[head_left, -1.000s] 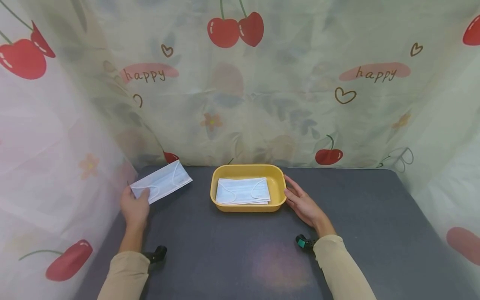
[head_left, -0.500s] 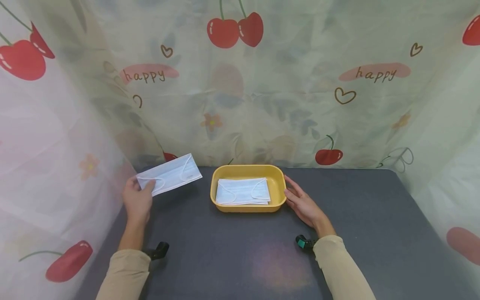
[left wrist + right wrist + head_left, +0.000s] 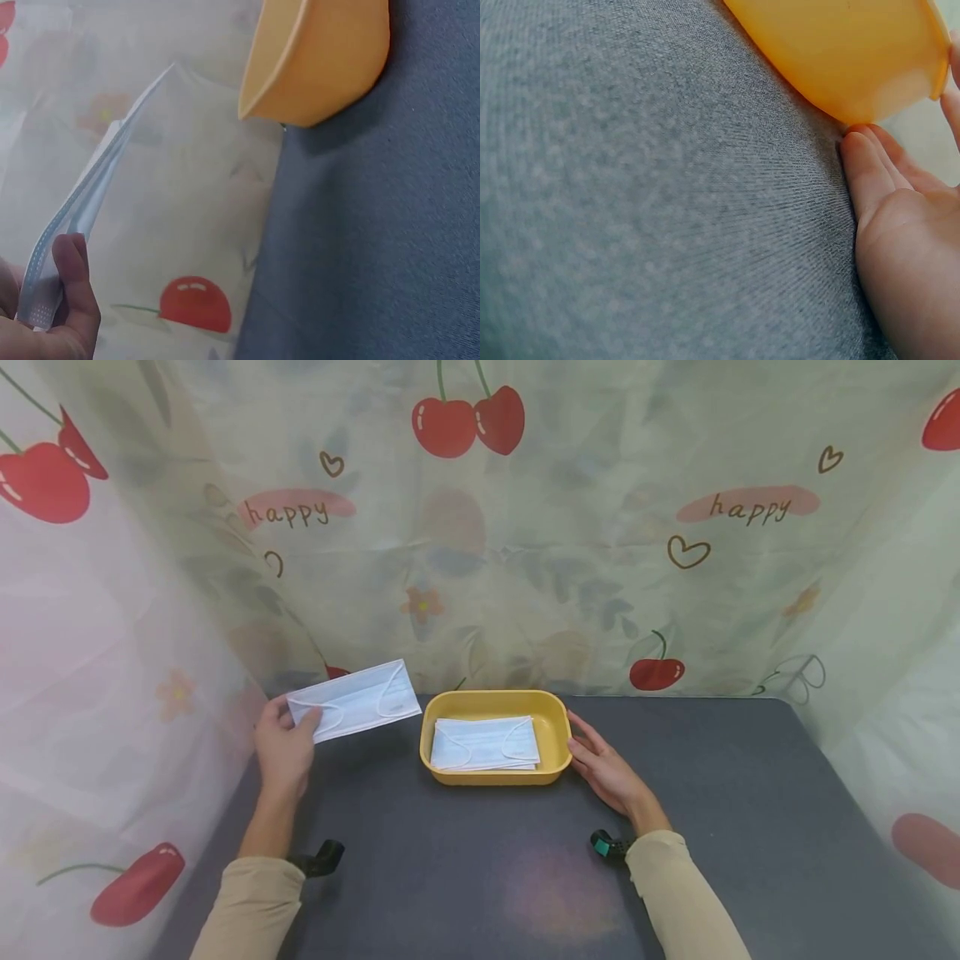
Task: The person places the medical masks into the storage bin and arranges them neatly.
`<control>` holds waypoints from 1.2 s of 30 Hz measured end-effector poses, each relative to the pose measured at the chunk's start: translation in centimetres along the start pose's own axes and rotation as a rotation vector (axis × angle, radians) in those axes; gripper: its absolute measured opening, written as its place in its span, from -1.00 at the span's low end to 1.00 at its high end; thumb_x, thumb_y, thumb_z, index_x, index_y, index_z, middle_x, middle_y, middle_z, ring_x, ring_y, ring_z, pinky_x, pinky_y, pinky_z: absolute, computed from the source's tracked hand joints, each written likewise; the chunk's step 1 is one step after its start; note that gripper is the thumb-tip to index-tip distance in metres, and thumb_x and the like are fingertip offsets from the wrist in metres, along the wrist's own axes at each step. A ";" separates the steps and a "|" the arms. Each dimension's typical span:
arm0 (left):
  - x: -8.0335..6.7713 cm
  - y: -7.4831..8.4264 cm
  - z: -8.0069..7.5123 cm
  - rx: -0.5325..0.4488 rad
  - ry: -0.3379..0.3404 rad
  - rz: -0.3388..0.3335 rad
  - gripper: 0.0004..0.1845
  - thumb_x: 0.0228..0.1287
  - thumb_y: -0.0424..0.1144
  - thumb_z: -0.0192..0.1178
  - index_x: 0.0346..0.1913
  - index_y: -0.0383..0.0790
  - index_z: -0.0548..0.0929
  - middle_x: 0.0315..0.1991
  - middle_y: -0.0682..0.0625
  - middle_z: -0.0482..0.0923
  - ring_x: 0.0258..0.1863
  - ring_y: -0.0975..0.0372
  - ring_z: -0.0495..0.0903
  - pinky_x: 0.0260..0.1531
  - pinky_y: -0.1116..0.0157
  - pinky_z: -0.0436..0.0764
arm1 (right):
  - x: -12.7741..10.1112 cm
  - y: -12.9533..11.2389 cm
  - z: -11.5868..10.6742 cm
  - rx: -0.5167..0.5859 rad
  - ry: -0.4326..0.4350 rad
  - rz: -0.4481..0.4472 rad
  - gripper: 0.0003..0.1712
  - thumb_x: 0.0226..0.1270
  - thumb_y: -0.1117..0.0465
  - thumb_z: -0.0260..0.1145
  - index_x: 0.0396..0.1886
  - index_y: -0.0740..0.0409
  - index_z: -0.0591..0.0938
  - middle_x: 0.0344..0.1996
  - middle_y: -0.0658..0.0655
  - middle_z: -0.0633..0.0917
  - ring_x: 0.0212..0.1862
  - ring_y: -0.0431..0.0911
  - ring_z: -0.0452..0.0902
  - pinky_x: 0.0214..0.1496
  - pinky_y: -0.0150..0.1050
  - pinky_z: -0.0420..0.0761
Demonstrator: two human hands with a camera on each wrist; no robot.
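My left hand point(image 3: 285, 747) pinches a pale blue face mask point(image 3: 360, 697) by its left end, thumb on top. The mask is raised over the table left of a yellow tray point(image 3: 495, 779), its free right end close to the tray's left rim. In the left wrist view the mask point(image 3: 94, 184) shows edge-on, angled up from the fingers. Inside the tray lie several stacked face masks point(image 3: 483, 743), toward its left side. My right hand point(image 3: 607, 768) rests at the tray's right side, fingers straight, fingertips touching its wall point(image 3: 855, 60) in the right wrist view.
A dark grey table point(image 3: 465, 877) lies under everything. Behind it and at both sides hangs a pale curtain point(image 3: 525, 568) with cherries and "happy" printed on it. Dark wrist cameras point(image 3: 318, 858) are strapped to both wrists.
My left hand has lifted the face mask and moved it right, toward the tray. My right hand and the tray have stayed in place.
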State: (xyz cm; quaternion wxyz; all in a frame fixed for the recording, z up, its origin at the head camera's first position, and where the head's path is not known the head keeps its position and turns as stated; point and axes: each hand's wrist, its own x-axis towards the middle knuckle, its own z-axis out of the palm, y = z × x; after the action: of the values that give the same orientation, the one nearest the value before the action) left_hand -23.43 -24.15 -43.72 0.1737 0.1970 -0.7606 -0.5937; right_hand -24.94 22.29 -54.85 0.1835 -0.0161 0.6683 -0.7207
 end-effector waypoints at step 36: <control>-2.7 4.3 4.7 -0.098 -0.252 0.042 -0.52 0.47 -0.27 0.20 0.38 -0.20 0.41 0.20 -0.27 0.63 -0.25 0.35 0.70 -0.23 0.54 0.65 | 0.1 0.1 -0.1 -0.005 0.009 0.001 -0.27 0.61 -0.02 0.12 0.63 -0.40 0.05 0.60 0.21 0.15 0.62 0.08 0.11 0.65 0.08 0.10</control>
State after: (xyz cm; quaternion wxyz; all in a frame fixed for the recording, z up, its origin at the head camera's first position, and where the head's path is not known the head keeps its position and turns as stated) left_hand -23.89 -17.92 -40.72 0.0987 0.0960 -0.7504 -0.6465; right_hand -25.05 22.31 -54.98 0.1809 -0.0131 0.6710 -0.7189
